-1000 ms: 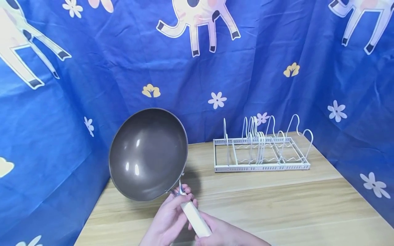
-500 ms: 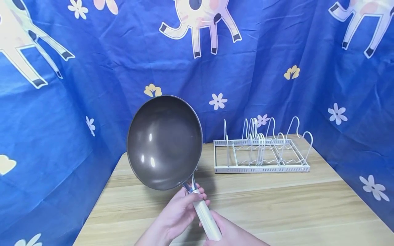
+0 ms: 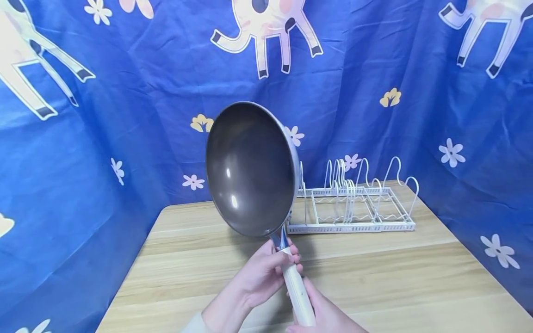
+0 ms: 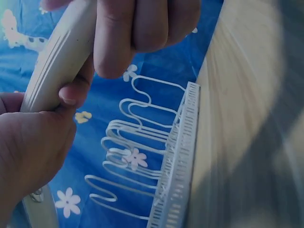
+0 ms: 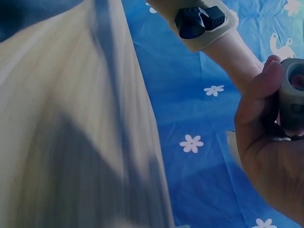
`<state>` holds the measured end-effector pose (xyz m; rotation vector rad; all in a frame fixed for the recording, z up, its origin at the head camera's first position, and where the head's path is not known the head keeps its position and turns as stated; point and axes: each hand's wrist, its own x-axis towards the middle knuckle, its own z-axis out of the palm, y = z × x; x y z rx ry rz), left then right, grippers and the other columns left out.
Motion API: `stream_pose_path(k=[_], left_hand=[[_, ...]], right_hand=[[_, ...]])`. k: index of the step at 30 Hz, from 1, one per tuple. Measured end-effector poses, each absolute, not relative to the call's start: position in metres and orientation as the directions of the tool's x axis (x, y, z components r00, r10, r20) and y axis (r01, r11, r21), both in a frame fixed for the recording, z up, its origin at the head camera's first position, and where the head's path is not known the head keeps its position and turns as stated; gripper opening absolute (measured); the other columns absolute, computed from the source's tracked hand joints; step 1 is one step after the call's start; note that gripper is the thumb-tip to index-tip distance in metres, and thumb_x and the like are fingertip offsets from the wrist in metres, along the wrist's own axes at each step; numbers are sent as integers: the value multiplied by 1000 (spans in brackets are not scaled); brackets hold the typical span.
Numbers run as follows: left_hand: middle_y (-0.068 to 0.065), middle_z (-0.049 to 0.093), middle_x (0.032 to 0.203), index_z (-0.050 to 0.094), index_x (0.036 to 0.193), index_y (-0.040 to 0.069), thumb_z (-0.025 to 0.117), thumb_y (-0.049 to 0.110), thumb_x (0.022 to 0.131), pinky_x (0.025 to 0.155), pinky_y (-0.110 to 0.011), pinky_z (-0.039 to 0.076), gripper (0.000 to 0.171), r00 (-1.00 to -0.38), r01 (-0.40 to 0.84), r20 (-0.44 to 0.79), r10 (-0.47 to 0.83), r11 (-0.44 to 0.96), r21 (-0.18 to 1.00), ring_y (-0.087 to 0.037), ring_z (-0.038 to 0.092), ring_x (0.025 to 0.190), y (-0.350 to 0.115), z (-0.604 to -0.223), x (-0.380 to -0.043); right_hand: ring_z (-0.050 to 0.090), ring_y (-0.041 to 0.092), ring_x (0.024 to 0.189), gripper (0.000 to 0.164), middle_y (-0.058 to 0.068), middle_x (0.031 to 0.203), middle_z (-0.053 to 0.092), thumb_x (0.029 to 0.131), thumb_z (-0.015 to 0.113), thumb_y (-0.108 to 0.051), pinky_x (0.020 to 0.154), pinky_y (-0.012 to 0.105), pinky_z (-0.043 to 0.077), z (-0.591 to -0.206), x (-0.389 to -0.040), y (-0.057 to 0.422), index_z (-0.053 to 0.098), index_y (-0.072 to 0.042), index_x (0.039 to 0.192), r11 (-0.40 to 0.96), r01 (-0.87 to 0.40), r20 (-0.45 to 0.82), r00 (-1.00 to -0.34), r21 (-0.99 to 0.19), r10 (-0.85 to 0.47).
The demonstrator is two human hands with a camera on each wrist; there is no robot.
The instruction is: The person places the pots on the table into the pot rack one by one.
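Observation:
A deep wok (image 3: 251,171) with a dark grey inside is held tilted up above the table, its hollow facing me. Near the metal neck of its off-white handle (image 3: 298,293), my left hand (image 3: 264,273) grips with the thumb laid over the top. Lower down, my right hand (image 3: 326,312) holds the handle's end. In the left wrist view the handle (image 4: 59,59) runs between the left fingers (image 4: 114,42) and the right hand (image 4: 35,147). The right wrist view has the handle's hollow end (image 5: 290,97) in the right hand (image 5: 266,152); the wok's bowl is not seen there.
A white metal pan rack (image 3: 354,226) with upright wire loops stands at the back right of the wooden table (image 3: 187,259). The wok covers its left end. Blue patterned cloth (image 3: 166,115) hangs behind and at both sides.
Both hands have carried the wok rightward and upward. It has turned more upright and somewhat edge-on, and now overlaps the rack's left end. The grips look the same.

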<state>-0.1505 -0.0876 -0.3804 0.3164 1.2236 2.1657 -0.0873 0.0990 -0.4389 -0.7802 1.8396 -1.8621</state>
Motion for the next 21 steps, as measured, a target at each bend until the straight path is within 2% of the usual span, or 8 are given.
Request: stream_pose_path(k=[4,8,13,18,21], left_hand=[[6,56,91,39,109,13,52,-5,85,82,-22,52,32,-740,-390,-44,671,-375,841,-12,60,78,-74,-377,-159],[7,54,87,44,102,14,48,-5,83,76,-19,51,27,-702,-393,-13,712,-372,841,-10,60,73,-61,-378,-167],[7,53,85,47,98,16,46,-4,82,73,-18,50,26,-665,-409,1,747,-365,837,-9,58,72,-46,-379,-175],[6,51,84,47,97,17,43,-5,81,73,-18,50,27,-637,-430,17,770,-374,822,-10,56,73,-32,-377,-180],[6,51,83,47,96,18,43,-5,80,73,-18,50,29,-615,-443,34,787,-381,811,-9,56,72,-25,-375,-183]], right_hand=[[59,0,73,72,-3,83,56,90,70,-7,70,19,54,-439,-88,104,19,10,138,-168,-52,151,-734,-984,-662],[57,0,69,73,-5,79,55,89,68,-3,64,16,51,-441,-87,107,13,10,136,-253,-30,194,-731,-967,-655],[57,1,69,74,-6,82,55,88,68,-1,65,15,50,-445,-86,112,11,8,135,-321,1,213,-746,-947,-631],[57,0,72,69,-7,86,55,91,65,-1,66,14,49,-448,-89,121,17,-11,139,-373,-25,277,-715,-927,-641],[57,1,74,68,-2,82,51,91,61,2,64,15,48,-448,-93,126,18,-19,140,-427,-30,332,-680,-904,-654]])
